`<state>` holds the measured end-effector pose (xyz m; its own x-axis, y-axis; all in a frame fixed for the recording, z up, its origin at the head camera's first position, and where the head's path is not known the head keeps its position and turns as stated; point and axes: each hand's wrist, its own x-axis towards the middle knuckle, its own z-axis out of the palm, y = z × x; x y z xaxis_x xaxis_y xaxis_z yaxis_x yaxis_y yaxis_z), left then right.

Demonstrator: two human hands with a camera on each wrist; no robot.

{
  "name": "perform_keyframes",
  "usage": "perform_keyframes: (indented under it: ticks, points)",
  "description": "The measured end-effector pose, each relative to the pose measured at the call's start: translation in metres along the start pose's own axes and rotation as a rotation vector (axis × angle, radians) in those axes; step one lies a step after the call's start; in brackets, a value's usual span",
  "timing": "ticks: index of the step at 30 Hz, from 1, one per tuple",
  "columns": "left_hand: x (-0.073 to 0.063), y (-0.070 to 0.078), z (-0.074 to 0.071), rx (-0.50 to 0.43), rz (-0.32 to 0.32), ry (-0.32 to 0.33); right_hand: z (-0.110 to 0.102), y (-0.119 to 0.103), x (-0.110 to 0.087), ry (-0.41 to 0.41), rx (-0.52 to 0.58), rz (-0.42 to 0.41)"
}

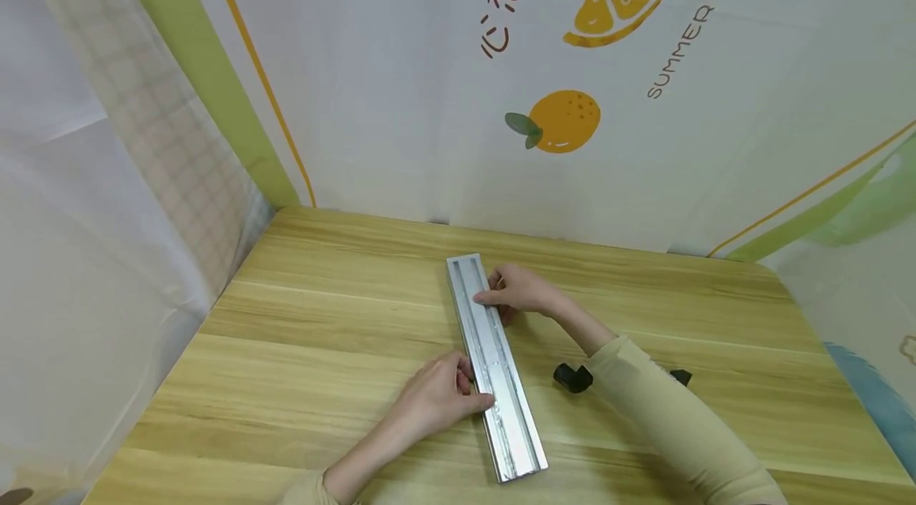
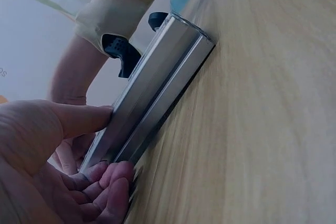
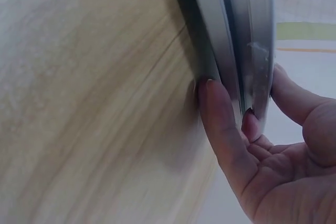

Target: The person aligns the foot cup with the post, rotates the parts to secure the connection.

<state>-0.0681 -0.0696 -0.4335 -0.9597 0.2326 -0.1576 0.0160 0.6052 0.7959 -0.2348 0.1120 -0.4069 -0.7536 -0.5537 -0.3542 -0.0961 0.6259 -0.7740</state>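
Metal bar: a long, straight, silver length (image 1: pixel 510 402), squared off at its ends, with grooves running lengthwise along its top face and bright, wrinkled streaks beside them.
Bar's place: near the middle of the wood-grain bench (image 1: pixel 343 330), slanting away from the person; whether its whole underside touches the wood is hard to tell.
Left hand: pinches the nearer half (image 1: pixel 436 398), thumb on the top face, fingers curled at the left side.
Right hand: pinches the farther half (image 1: pixel 521 290) from the right, thumb at the top edge.
Black pieces: one just beside the right sleeve (image 1: pixel 572 378), another partly hidden behind it (image 1: pixel 681 376).
Head view alone: the bar's full length, and the printed orange (image 1: pixel 564 122) on the white cloth (image 1: pixel 372 91) behind.
Left wrist view: a deep slot along the bar's side, which the head view does not reveal.
Right wrist view: a right fingertip (image 3: pixel 215 95) against the bar's lower edge, close to the bench.
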Motion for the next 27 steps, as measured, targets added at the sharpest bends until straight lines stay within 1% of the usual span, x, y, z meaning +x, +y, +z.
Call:
perform_keyframes:
  ticks: [6,9,12,18,22,27]
  points:
    - [-0.001,0.0,-0.001,-0.03,0.037,0.011,-0.001,0.001,-0.002,0.019,0.035,-0.009]
    - [-0.002,0.001,-0.003,-0.046,0.048,0.007,0.0,0.001,-0.003,0.035,0.05,-0.012]
    - [-0.002,0.001,-0.004,-0.07,0.046,-0.004,0.0,-0.001,-0.005,0.051,0.063,-0.018]
    - [-0.002,-0.002,-0.007,-0.172,0.043,-0.029,-0.004,-0.009,-0.013,0.106,0.103,-0.019]
    - [-0.001,-0.001,-0.009,-0.2,0.04,-0.022,-0.007,-0.015,-0.018,0.14,0.119,-0.032]
    - [-0.003,0.003,-0.013,-0.219,0.043,0.0,-0.012,-0.017,-0.021,0.174,0.135,-0.04]
